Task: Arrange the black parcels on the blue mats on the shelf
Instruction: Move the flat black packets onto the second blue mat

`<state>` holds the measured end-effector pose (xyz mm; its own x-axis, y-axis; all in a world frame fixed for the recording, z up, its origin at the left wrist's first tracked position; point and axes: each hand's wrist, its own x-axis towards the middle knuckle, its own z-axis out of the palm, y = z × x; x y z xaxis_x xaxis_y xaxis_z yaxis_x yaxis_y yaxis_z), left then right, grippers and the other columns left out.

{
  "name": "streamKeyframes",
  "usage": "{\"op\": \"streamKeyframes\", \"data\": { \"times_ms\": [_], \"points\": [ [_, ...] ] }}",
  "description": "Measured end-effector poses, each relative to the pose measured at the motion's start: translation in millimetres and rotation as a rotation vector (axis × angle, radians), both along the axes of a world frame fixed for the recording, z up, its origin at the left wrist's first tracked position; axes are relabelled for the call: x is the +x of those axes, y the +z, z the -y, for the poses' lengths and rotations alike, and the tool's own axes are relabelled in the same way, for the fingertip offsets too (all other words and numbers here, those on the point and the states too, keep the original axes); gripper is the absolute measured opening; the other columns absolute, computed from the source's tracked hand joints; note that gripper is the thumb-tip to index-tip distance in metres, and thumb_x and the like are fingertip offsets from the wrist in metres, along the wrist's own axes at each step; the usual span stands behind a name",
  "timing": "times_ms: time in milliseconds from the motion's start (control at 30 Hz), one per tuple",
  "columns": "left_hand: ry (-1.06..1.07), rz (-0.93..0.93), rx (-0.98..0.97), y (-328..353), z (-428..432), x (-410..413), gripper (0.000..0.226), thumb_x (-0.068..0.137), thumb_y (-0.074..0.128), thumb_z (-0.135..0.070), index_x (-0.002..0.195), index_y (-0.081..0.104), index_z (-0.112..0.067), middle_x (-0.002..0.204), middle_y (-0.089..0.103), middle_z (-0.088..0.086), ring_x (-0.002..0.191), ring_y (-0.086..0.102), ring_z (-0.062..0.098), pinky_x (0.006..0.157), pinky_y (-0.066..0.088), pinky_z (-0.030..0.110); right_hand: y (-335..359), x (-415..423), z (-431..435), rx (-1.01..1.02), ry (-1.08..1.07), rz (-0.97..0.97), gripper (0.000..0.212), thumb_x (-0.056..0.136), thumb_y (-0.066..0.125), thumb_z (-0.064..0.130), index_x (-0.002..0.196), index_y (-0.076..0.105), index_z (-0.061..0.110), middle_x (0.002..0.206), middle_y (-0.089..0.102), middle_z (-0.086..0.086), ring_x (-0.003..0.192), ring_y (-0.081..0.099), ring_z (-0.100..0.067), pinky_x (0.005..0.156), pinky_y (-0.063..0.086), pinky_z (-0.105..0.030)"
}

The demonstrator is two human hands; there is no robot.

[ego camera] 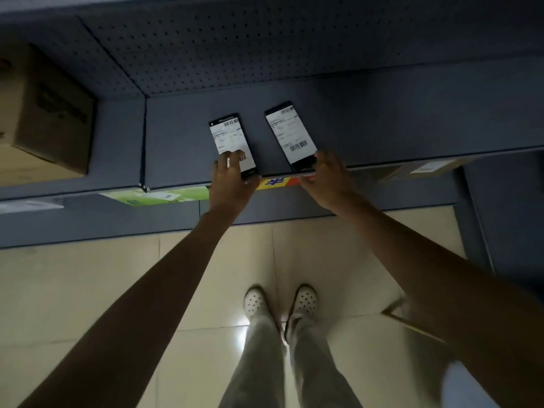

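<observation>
Two slim black parcels with white shipping labels lie side by side on the blue mat (382, 119) that covers the shelf. The left parcel (229, 136) has my left hand (232, 178) gripping its near end, fingers lying on the label. At the near end of the right parcel (290, 131), my right hand (326, 178) holds on at the shelf's front edge. Both parcels lie flat, slightly angled, with a gap between them.
A brown cardboard box (44, 113) stands on the shelf to the left, past a seam in the mats. Perforated back panel (235, 45) behind. Lower shelves show a green box (153, 197) and other packages. Tiled floor and my feet (279, 301) lie below.
</observation>
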<state>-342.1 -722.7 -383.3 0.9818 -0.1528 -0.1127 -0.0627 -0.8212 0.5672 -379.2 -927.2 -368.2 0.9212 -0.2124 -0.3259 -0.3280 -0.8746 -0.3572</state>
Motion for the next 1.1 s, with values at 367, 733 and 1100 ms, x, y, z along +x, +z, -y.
{"op": "streamKeyframes", "data": {
  "times_ms": [367,733,1100],
  "points": [
    [0.152,-0.032,0.069,-85.2,12.8,39.4,0.088,0.08,0.075,-0.042,0.148,0.029,-0.009,0.158,0.016,0.018,0.144,0.018,0.036,0.114,0.028,0.045,-91.3,64.7,-15.6,-0.016,-0.045,0.047,0.096,0.086,0.064,0.051,0.154,0.012,0.006,0.158,0.013,-0.016,0.141,0.02,-0.037,0.111,0.031,-0.047],
    [0.339,-0.115,-0.228,-89.4,4.3,40.0,0.09,0.069,0.08,-0.014,0.145,0.032,-0.011,0.142,0.031,0.017,0.127,0.037,0.034,0.099,0.04,0.031,-97.5,59.3,-25.2,-0.068,-0.105,0.093,0.082,0.087,0.065,0.034,0.152,0.021,0.011,0.148,0.032,-0.016,0.13,0.033,-0.036,0.105,0.035,-0.047],
    [0.402,-0.074,-0.209,-8.8,-54.9,-38.7,0.091,0.069,0.081,-0.018,0.146,0.032,-0.012,0.138,0.035,0.018,0.124,0.039,0.035,0.101,0.042,0.043,-5.3,1.3,-85.2,-0.067,0.138,0.138,0.078,0.085,0.066,0.041,0.146,0.03,0.01,0.14,0.041,-0.015,0.123,0.041,-0.034,0.1,0.039,-0.043]
  ]
}}
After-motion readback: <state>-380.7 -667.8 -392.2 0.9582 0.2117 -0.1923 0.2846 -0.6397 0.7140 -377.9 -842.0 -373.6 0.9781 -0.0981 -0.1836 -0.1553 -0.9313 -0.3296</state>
